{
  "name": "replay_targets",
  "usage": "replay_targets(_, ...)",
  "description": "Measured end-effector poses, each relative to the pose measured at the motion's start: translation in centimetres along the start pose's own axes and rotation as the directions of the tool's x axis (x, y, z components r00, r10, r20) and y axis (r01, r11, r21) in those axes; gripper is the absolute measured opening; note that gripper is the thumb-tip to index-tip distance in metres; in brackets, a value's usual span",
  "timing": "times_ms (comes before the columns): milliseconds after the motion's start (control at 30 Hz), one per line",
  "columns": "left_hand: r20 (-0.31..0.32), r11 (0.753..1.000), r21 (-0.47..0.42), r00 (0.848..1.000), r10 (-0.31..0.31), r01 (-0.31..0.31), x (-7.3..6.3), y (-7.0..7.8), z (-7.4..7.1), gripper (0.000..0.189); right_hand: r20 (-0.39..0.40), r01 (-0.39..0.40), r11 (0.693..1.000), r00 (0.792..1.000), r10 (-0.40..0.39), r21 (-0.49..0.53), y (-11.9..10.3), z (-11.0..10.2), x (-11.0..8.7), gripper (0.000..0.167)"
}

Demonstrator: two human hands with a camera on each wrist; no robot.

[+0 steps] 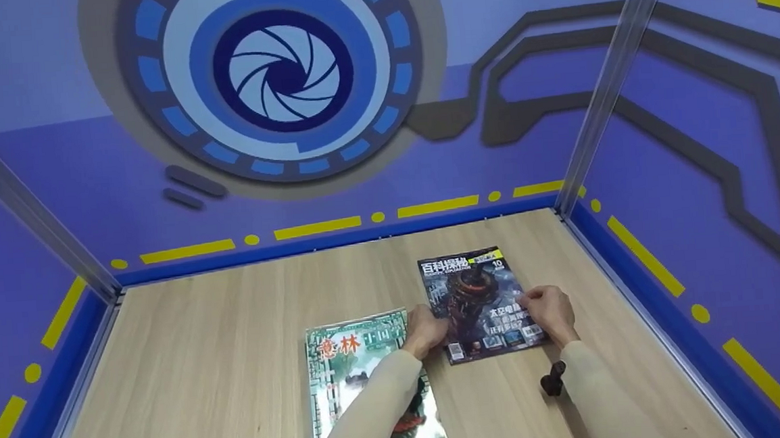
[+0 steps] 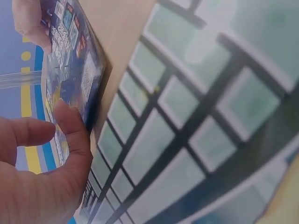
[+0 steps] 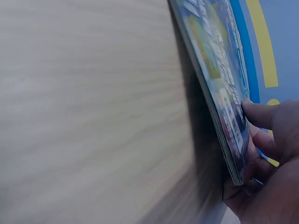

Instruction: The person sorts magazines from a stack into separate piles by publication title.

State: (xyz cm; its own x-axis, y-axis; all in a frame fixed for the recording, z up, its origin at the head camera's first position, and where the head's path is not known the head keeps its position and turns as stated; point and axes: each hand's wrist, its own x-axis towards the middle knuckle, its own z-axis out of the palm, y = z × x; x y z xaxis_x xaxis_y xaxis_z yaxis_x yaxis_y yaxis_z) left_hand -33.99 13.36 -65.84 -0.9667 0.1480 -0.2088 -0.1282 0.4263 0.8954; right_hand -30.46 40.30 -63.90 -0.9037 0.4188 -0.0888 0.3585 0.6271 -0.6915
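A dark magazine [image 1: 472, 288] with a large white title lies toward the right of the table in the head view. My right hand [image 1: 550, 312] pinches its right edge; the right wrist view shows the thumb [image 3: 259, 113] on the cover and other fingers underneath. That edge stands slightly off the wood, over a shadow. At the opposite edge, my left hand [image 1: 427, 332] holds the magazine between thumb and forefinger, its other fingers partly hidden. A green-and-white magazine [image 1: 344, 357] with red title characters lies to the left, partly covered by my left forearm.
A small black object [image 1: 553, 380] sits beside my right forearm. The wooden table [image 1: 209, 365] is bounded by purple-blue panels [image 1: 335, 209] with yellow dashes. Metal posts [image 1: 599, 98] stand at the back corners.
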Motion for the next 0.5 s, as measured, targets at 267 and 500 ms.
replay_targets(267,0.026,0.997,0.072,1.0,-0.016,0.014,-1.0,0.8,-1.8,0.031,-0.037,-0.002,1.0,0.999,0.002,0.005,0.0,0.0,-0.8,0.034)
replay_targets(500,0.003,0.993,0.111,0.999,0.04,-0.04,-3.5,2.7,-6.3,0.035,-0.261,0.005,0.992,0.965,0.028,0.125,-1.1,0.3,-3.0,0.031)
